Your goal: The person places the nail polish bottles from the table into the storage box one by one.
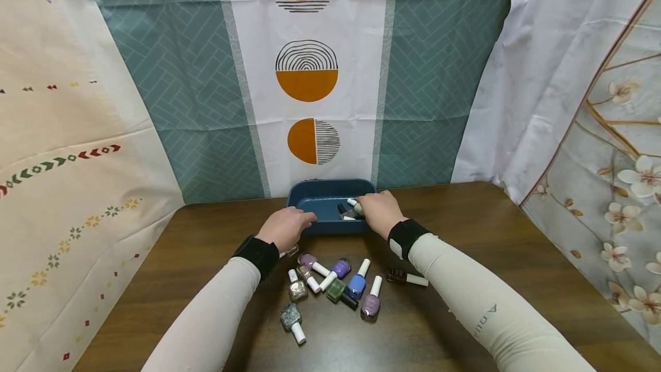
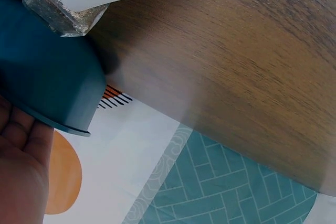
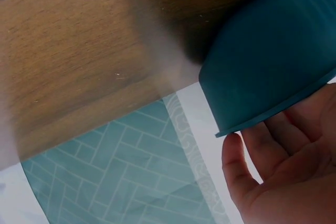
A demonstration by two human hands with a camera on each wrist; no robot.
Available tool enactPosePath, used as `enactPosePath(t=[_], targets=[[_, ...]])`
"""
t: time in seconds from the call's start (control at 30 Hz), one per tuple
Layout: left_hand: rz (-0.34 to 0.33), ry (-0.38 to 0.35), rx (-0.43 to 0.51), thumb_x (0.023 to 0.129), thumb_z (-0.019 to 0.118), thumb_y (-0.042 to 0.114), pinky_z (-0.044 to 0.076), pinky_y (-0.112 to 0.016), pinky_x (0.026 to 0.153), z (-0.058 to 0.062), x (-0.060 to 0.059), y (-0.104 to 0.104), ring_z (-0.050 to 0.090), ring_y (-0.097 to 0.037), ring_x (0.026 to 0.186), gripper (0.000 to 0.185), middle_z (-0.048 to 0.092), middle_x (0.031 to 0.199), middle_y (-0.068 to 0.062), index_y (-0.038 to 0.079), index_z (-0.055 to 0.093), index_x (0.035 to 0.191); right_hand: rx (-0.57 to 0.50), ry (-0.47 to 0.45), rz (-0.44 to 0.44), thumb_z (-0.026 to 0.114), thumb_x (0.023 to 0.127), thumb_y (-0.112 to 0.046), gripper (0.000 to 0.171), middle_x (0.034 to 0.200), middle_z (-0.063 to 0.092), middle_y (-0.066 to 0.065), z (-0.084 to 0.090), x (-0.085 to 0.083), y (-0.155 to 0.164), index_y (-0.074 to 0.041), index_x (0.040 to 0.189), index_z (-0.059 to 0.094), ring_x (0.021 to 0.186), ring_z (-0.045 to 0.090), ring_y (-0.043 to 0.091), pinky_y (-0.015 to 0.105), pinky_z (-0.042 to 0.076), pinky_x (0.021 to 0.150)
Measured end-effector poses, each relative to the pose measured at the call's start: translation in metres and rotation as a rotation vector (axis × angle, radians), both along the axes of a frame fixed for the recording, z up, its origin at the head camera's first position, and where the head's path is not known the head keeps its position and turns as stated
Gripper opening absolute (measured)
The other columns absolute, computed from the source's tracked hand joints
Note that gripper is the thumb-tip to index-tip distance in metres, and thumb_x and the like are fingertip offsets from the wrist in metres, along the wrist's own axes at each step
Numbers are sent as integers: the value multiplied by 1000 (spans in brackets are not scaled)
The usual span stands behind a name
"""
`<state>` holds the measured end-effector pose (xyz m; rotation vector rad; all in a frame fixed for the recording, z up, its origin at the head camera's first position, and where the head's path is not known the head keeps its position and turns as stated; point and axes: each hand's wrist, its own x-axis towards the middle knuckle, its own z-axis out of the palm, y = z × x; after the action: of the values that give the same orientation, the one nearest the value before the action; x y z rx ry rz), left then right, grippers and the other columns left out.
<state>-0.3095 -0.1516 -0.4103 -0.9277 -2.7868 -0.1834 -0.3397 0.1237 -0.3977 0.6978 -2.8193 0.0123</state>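
Note:
At the back of the table stands a dark blue bin (image 1: 330,227), with several nail polish bottles at the right end inside. My right hand (image 1: 381,211) reaches over that end and pinches a pale nail polish bottle with a white cap (image 1: 353,202). In the right wrist view its fingers (image 3: 265,148) pass behind the rim, so the fingertips are hidden. Over the left front rim lies my left hand (image 1: 286,227), fingers extended and no bottle visible in it. The left wrist view shows its fingers (image 2: 38,141) at the rim, tips hidden.
Nearer on the wooden table lie several nail polish bottles: a green one (image 1: 335,290), a blue one (image 1: 356,285), a mauve one (image 1: 370,306), a grey speckled one (image 1: 290,316) and a dark one (image 1: 396,275). A patterned cloth (image 1: 330,102) hangs behind the bin.

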Motion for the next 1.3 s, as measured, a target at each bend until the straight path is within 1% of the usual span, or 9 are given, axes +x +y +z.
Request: enactPosePath(t=[0.23,0.43,0.67,0.87,1.07,1.17,1.3], targets=[[6,-8,2,108,70,6,61,-47,98,3,2,1,74,-31,106,23,81,114,-9,10,79,129,-22,34,14,75,103,-2,5,96,77,11,-3,0,2,-5,106,79,95,75,31,51,57,91],[8,-11,12,108,69,4,61,-48,97,5,2,3,74,-32,105,23,81,114,-10,9,79,128,-46,68,38,75,104,-3,13,100,76,13,-2,1,4,-3,116,80,100,75,34,54,58,94],[2,-8,11,109,69,5,61,-46,98,-2,-2,-1,74,-31,107,24,81,115,-7,12,80,130,-74,61,48,77,103,-4,21,108,76,14,-6,2,5,-1,124,79,107,73,36,55,59,94],[-10,22,16,107,72,5,61,-45,95,-5,-3,-5,74,-29,103,23,81,111,-6,12,80,127,-103,64,59,78,103,-7,29,122,75,15,-8,2,5,-2,132,76,119,69,35,55,57,100],[5,16,15,107,72,5,62,-44,95,-7,-3,-5,73,-27,103,24,81,111,-4,13,80,128,-136,90,92,82,101,-10,29,119,76,14,-8,1,8,-2,129,78,116,70,35,52,59,98],[-1,20,19,107,72,5,62,-43,94,-7,-4,-4,73,-27,102,24,81,110,-4,14,80,128,-149,97,102,82,101,-10,29,119,75,14,-9,2,11,-2,128,78,116,70,35,51,59,98],[-2,30,22,107,72,5,62,-43,92,-8,-4,-5,73,-26,100,24,81,109,-3,15,80,127,-192,109,129,82,101,-10,29,119,75,13,-10,3,15,-2,128,78,114,70,33,49,60,98]])
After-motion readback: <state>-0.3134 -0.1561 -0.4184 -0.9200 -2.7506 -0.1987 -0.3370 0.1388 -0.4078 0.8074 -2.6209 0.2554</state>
